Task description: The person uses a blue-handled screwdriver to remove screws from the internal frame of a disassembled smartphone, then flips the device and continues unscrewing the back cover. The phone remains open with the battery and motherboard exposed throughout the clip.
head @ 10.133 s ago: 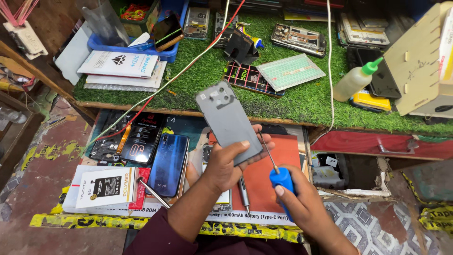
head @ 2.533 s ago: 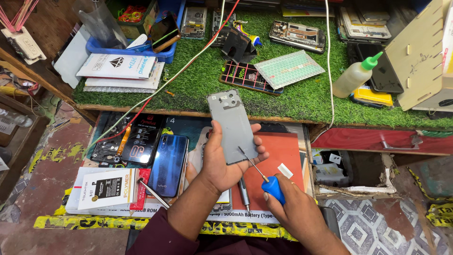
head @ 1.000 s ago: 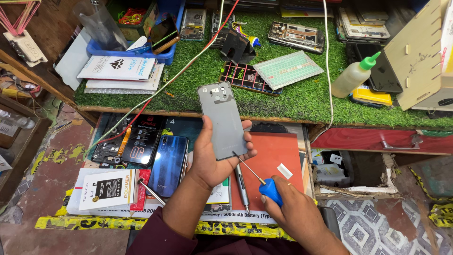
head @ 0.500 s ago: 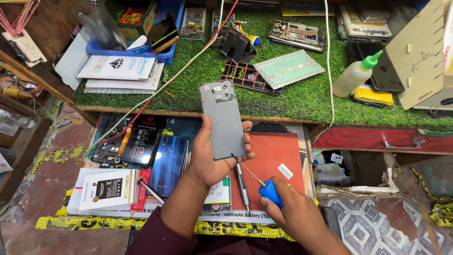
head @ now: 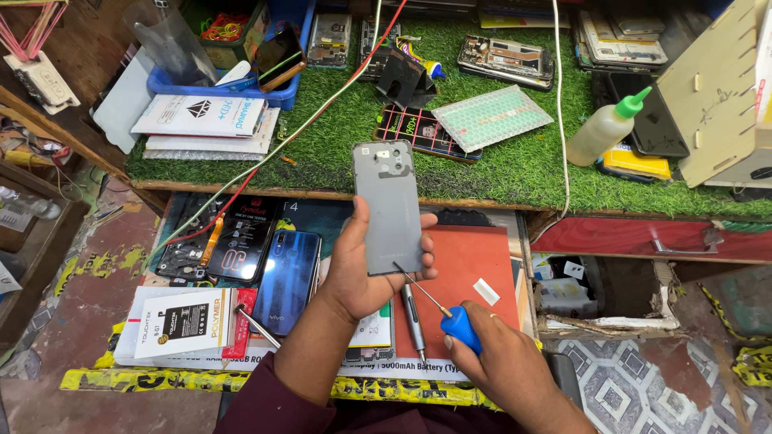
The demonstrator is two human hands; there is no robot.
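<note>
My left hand (head: pixel 362 269) grips a grey phone (head: pixel 388 202) upright, back side and camera cluster facing me, thumb along its left edge. My right hand (head: pixel 500 366) holds a blue-handled screwdriver (head: pixel 460 325). Its thin metal shaft slants up-left, and its tip touches the phone's lower right edge. Both hands hover over an orange-red mat (head: pixel 466 277) on the low work shelf.
A second screwdriver (head: pixel 412 321) lies on the mat. A blue phone (head: pixel 288 277), a dark phone with an orange flex cable (head: pixel 229 245) and white boxes (head: pixel 181 325) lie to the left. On the green turf (head: pixel 322 153) behind are opened phones, a blue tray (head: pixel 229 80), a green-capped bottle (head: pixel 605 130), wires.
Over ten seconds the phone turned from tilted to upright and sat slightly further left. In the last half second the hands and the screwdriver barely moved.
</note>
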